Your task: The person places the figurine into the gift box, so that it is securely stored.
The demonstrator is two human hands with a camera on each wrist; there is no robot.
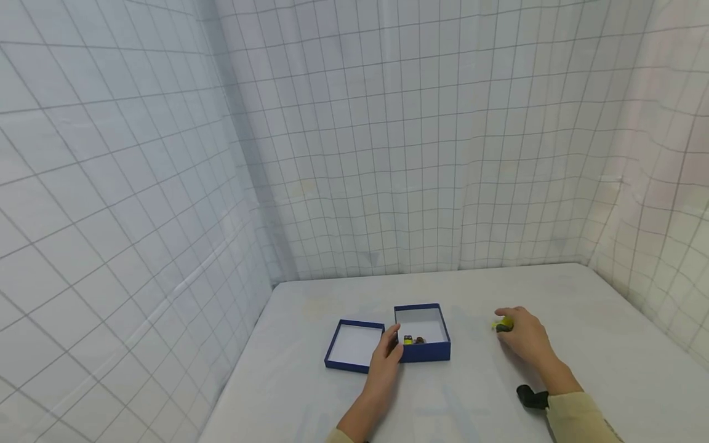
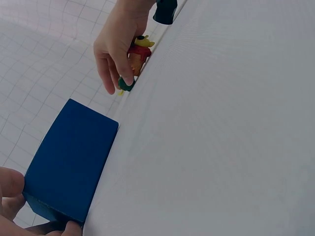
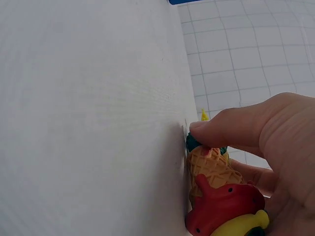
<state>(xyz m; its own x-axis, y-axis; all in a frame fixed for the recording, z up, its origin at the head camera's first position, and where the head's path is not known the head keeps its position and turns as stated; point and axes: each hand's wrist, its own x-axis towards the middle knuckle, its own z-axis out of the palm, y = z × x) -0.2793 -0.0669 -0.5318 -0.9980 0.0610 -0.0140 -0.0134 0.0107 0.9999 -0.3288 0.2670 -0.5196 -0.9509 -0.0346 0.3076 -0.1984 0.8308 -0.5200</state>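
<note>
Head view first: what has the right hand (image 1: 526,339) got?

A toy figure (image 3: 214,169) with a tan, waffle-patterned cone-shaped body, a dark green end, and glossy red and yellow parts. Fingers and thumb are bent round it, parted only by the toy's own width; one digit lies on the green end.

Where is it?

Down by the white tabletop (image 1: 310,394), right of the square dark blue box (image 1: 425,352) with a white inside, well apart from it. I can't tell whether it touches the surface.

And the left hand (image 1: 384,367)?

At the box's near left corner, thumb and fingers partly spread and bent round that side, holding it.

Anything in the box?

A small yellow-and-dark cube (image 1: 408,339) and, just beside it, a brown object (image 1: 420,340) too small to make out.

Left of that?

A shallow dark blue tray (image 1: 354,344), white inside, hollow side up. White gridded sheeting (image 1: 354,154) hangs behind.
</note>
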